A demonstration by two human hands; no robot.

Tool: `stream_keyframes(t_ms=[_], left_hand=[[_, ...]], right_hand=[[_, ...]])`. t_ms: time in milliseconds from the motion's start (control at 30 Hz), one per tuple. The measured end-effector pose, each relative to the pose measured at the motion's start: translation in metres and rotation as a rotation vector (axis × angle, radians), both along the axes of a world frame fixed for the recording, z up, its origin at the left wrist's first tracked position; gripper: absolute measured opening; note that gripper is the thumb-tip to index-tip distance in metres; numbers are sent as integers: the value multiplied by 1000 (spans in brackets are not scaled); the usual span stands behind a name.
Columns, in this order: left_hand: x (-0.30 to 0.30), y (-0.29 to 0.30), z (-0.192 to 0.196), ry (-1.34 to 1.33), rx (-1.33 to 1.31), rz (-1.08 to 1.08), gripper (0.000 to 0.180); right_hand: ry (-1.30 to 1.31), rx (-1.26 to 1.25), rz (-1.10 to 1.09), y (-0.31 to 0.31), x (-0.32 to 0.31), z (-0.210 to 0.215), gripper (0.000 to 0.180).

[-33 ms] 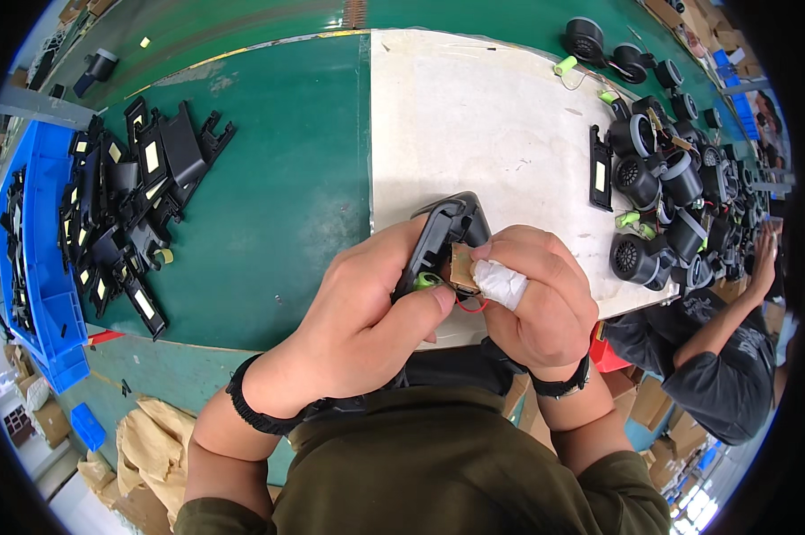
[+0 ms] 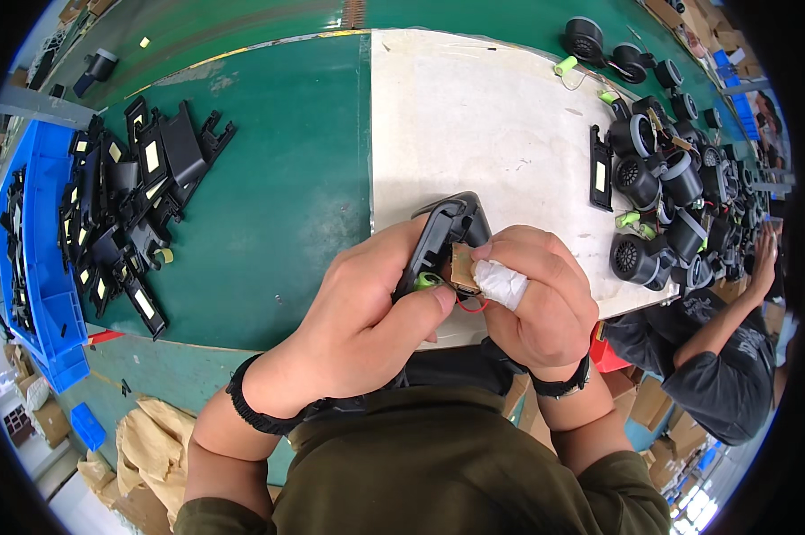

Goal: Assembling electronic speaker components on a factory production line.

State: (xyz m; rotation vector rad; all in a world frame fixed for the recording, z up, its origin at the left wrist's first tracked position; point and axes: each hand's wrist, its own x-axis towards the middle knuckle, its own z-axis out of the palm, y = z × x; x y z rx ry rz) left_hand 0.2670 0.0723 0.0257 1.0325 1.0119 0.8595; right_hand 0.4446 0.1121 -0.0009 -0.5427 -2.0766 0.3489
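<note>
My left hand is closed around a black plastic housing, which stands tilted above the near edge of the pale board. Inside the housing, by my left thumb, a green battery cell shows. With fingers pinched, my right hand holds a small brown circuit board against the housing's open side. A red wire loops below that circuit board. White wrapping covers one of my right fingers. How the wire ends are joined is hidden by my fingers.
Black plastic parts with pale stickers lie piled at the left, beside a blue bin. Round black units with green cells crowd the right, near a loose flat black part. Another person's arm reaches in at right.
</note>
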Motion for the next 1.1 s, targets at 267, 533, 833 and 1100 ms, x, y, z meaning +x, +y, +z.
stream_keyframes(t_ms=[267, 533, 833, 1100], left_hand=[[0, -1, 1, -8, -21, 6, 45], [1, 1, -4, 63, 103, -22, 46], [8, 2, -2, -62, -24, 83, 33], [9, 3, 1, -28, 28, 72, 23]], right_hand=[[8, -6, -2, 0, -1, 1, 22], [-3, -31, -23, 1, -4, 5, 25], [-172, -191, -223, -10, -19, 34, 22], [-193, -189, -292, -13, -23, 35, 19]])
